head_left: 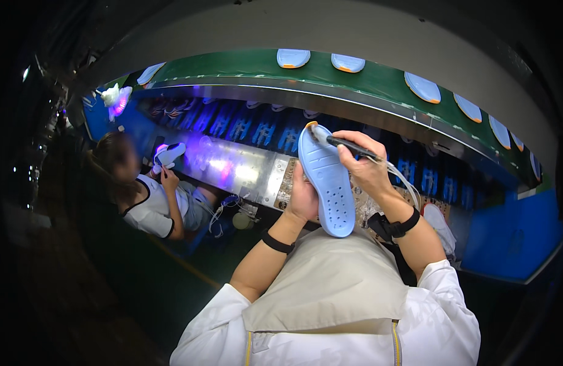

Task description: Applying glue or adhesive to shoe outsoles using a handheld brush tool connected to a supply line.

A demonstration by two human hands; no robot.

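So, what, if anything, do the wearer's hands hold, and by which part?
The left hand holds the blue shoe sole by its left side, near the middle; the right hand holds a brush-like tool by its black handle.

Light-blue sole (323, 171), orange-tipped, under black-handled brush (339, 142)

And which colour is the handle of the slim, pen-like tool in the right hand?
Black: the slim tool's handle shows best in the head view.

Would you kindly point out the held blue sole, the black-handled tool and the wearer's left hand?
Held blue sole (327, 178): head view, on the middle of its visible face.
Black-handled tool (351, 146): head view, on its black handle.
Left hand (302, 199): head view, on the middle of the hand.
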